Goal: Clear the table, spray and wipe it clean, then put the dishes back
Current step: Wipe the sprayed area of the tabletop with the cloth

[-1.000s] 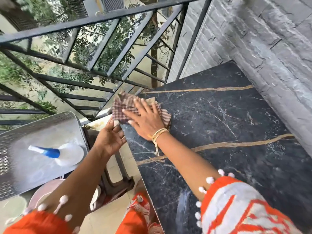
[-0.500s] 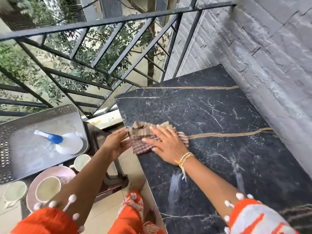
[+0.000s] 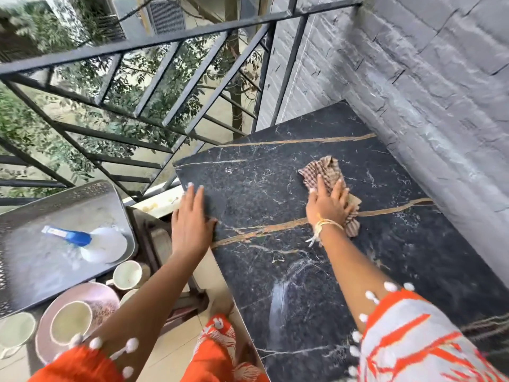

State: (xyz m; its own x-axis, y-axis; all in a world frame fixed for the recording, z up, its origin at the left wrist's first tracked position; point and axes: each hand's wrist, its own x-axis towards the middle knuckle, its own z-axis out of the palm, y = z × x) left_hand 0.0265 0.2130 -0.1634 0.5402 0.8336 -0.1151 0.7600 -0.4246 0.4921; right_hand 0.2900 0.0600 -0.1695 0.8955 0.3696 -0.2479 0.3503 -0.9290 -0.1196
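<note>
A black marble table [image 3: 275, 188] with gold veins fills the right half of the view. My right hand [image 3: 327, 202] presses a brown checked cloth [image 3: 322, 172] flat on the tabletop, near the grey wall. The fingers lie straight over the cloth. My left hand [image 3: 190, 219] rests flat on the table's left edge, fingers straight. A spray bottle [image 3: 91, 241] with a blue nozzle lies on a metal tray [image 3: 41, 271] at the left. Below the tray are a pink plate [image 3: 102, 304] and cream cups [image 3: 71, 322].
A grey brick wall [image 3: 440, 92] runs along the table's far right side. A black metal railing [image 3: 165, 78] stands beyond the table and tray, with trees behind it. Another cup [image 3: 128, 275] sits beside the tray, and one more cup [image 3: 15, 330] is at the lower left.
My right hand has slid the cloth from the table's left edge across to the right, toward the wall. My left hand moved from below the edge up onto the tabletop rim.
</note>
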